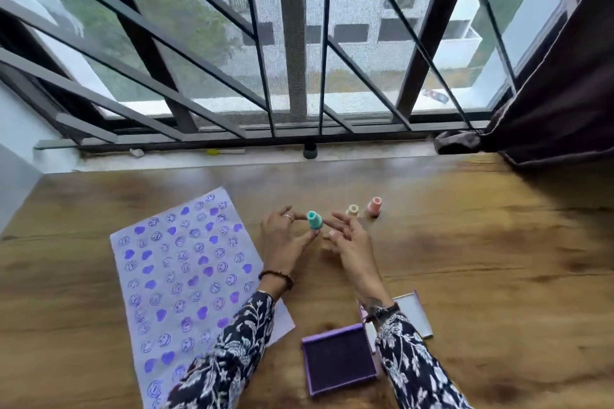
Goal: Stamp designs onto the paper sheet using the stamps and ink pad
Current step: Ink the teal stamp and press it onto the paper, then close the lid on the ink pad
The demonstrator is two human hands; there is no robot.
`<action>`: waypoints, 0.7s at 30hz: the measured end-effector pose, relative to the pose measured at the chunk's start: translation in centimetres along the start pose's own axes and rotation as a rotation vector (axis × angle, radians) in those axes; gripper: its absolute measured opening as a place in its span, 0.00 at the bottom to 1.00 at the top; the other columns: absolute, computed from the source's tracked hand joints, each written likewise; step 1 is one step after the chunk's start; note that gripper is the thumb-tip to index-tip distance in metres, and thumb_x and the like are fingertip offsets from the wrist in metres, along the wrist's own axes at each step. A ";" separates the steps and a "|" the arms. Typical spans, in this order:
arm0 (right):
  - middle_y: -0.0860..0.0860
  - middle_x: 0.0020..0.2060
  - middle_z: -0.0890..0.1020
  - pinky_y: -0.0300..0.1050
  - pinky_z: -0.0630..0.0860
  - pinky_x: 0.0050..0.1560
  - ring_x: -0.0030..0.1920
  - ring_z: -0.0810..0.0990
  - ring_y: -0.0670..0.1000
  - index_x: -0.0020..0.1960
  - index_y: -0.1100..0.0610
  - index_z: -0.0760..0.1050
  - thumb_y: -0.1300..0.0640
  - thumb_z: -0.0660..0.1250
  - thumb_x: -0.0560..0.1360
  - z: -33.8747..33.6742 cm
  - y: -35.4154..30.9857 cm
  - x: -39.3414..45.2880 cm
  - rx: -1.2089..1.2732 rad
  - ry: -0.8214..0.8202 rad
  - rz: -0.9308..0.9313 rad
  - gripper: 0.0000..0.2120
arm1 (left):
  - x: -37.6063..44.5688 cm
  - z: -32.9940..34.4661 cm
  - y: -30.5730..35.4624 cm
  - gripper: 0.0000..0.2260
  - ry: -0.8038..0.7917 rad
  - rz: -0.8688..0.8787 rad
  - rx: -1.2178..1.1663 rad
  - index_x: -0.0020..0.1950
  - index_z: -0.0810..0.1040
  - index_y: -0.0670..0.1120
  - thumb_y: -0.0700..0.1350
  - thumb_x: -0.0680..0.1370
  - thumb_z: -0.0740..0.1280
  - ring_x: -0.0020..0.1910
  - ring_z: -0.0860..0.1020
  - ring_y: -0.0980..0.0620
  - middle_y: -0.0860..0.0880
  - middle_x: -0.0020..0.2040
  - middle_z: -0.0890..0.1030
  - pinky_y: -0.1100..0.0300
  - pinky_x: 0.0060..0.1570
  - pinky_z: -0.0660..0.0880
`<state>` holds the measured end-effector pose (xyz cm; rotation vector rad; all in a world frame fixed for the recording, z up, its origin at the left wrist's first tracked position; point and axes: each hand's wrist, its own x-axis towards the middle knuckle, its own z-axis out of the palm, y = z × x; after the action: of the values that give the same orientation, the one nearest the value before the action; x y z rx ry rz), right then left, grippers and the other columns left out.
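Paper sheet: bottom corner runs off the frame edge, right edge hidden under the left sleeve. Ink pad lid partly behind the right wrist. Teal stamp face not visible, design can't be told.

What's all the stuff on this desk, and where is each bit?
paper sheet: one, white, covered in purple hearts and smiley prints, left on the table
teal stamp: one, held above the table centre
cream stamp: one, standing behind the hands
pink stamp: one, right beside the cream one
ink pad: one, purple, open, near edge
lid: one, white inside, right of the pad
table: one, brown wood
left hand: pinches the teal stamp
right hand: fingers relaxed, beside the stamp
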<state>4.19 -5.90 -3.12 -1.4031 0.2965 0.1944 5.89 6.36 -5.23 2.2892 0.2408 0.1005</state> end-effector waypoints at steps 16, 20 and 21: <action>0.52 0.43 0.80 0.34 0.79 0.30 0.27 0.79 0.40 0.44 0.55 0.73 0.69 0.59 0.76 -1.8 0.9 -0.2 -0.069 0.085 -0.053 0.11 | -1.7 0.1 0.3 0.16 0.106 0.117 0.150 0.53 0.79 0.50 0.49 0.67 0.74 0.58 0.72 0.43 0.47 0.56 0.79 0.56 0.55 0.62; 0.52 0.40 0.83 0.37 0.78 0.32 0.28 0.77 0.42 0.42 0.52 0.77 0.68 0.61 0.75 -5.0 0.7 -4.9 -0.135 0.169 -0.082 0.12 | -7.9 0.1 0.9 0.13 0.023 0.239 0.145 0.49 0.80 0.52 0.52 0.66 0.74 0.54 0.74 0.47 0.50 0.50 0.80 0.55 0.52 0.62; 0.51 0.39 0.83 0.37 0.78 0.31 0.29 0.77 0.42 0.41 0.51 0.77 0.68 0.62 0.75 -5.9 0.8 -6.1 -0.171 0.210 -0.099 0.13 | -9.2 0.4 0.9 0.15 -0.054 0.263 0.138 0.51 0.79 0.52 0.54 0.66 0.73 0.56 0.73 0.47 0.50 0.52 0.79 0.54 0.55 0.64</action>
<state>-2.35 -11.39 -2.80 -1.6072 0.3897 -0.0099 -2.89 3.62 -4.72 2.4476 -0.0849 0.1611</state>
